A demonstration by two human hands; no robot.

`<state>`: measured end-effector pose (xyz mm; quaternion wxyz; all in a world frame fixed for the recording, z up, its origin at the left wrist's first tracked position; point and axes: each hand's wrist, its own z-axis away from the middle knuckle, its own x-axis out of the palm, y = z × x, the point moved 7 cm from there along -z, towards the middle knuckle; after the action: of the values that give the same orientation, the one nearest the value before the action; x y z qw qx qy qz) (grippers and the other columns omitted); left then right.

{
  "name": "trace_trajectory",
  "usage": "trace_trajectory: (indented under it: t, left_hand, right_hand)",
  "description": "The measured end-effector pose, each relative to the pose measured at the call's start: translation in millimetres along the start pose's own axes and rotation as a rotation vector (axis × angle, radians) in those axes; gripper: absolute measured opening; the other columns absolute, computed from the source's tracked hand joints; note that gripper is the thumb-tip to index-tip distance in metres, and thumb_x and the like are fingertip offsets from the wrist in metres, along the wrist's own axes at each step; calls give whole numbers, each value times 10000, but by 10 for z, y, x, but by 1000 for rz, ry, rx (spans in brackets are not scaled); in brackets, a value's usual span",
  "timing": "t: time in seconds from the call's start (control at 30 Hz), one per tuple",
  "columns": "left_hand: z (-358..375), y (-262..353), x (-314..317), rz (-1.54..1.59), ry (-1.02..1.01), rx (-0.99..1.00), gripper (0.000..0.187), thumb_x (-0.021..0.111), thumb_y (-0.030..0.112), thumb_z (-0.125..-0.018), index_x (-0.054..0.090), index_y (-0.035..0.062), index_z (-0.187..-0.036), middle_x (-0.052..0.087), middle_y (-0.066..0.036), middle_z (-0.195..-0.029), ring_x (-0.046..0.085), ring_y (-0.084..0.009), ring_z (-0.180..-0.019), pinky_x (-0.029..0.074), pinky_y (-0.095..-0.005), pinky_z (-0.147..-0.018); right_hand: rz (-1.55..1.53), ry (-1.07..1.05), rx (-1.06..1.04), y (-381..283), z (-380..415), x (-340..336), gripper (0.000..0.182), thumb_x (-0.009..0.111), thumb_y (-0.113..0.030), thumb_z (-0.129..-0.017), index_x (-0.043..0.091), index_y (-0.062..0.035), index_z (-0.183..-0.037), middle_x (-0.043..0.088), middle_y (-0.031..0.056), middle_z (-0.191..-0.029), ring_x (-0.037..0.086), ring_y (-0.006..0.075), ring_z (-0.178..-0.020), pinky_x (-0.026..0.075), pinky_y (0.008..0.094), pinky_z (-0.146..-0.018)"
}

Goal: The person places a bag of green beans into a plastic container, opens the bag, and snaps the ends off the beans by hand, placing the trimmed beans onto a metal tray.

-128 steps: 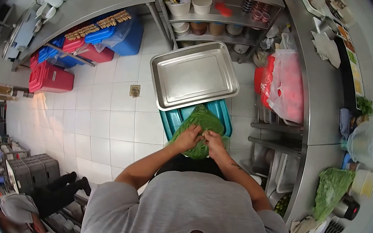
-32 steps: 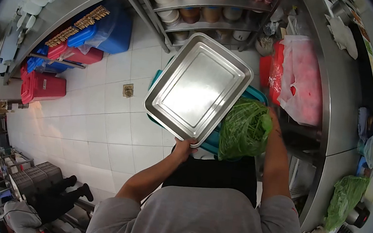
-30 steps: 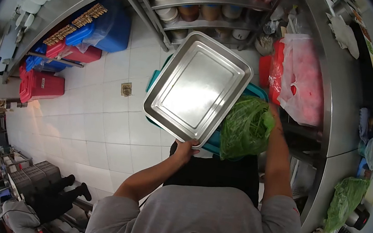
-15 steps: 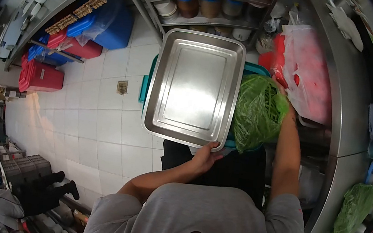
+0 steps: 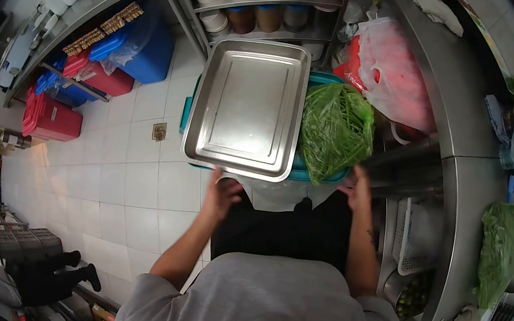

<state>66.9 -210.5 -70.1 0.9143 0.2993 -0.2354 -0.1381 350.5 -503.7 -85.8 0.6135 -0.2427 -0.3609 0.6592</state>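
A shallow stainless steel tray (image 5: 248,107) lies across a teal container (image 5: 314,176), covering its left part. Beside it, a clear plastic bag of leafy greens (image 5: 338,132) rests over the container's right side. My left hand (image 5: 221,198) is just below the tray's near edge, fingers apart and holding nothing. Close to the container's near right corner, under the bag, my right hand (image 5: 354,185) is somewhat blurred. Its fingers look spread, with nothing in them. Whether its fingertips touch the container cannot be made out.
Metal shelves (image 5: 274,33) with tubs stand at the far side. A steel counter (image 5: 461,142) runs along my right, with a red-and-white bag (image 5: 391,74) and a white basket (image 5: 416,236) beneath. Lidded bins (image 5: 55,114) stand at left; another person (image 5: 47,272) is at lower left.
My left hand has let go of the tray's near edge and drawn back. My right hand has come off the greens bag's far side toward me. The view has shifted slightly.
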Motion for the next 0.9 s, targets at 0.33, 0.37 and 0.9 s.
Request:
trace_trajectory:
  t: [0.33, 0.37, 0.9]
  left_hand:
    - [-661, 1031, -623, -259, 155, 251, 645, 628, 278, -709, 311, 154, -1257, 448, -133, -1156, 446, -303, -1041, 397, -516, -809]
    - [-662, 995, -642, -308, 188, 265, 569, 608, 191, -711, 337, 146, -1209, 484, -111, -1084, 467, -281, -991, 410, -509, -782]
    - [-79, 320, -764, -289, 47, 116, 646, 560, 94, -730, 295, 179, -1313, 483, -83, -1015, 492, -218, -899, 459, -412, -694]
  right_hand:
    - [-116, -279, 26, 199, -344, 287, 230, 522, -137, -787, 505, -14, -980, 514, 100, -961, 508, 259, -842, 433, 450, -749]
    - [-66, -267, -3, 276, -416, 224, 179, 513, -100, -783, 507, -12, -938, 509, 93, -937, 499, 256, -813, 431, 448, -733]
    - [573, 241, -444, -265, 460, -531, 401, 548, -9, -756, 470, 56, -1143, 504, 212, -1093, 515, 310, -954, 417, 385, -815]
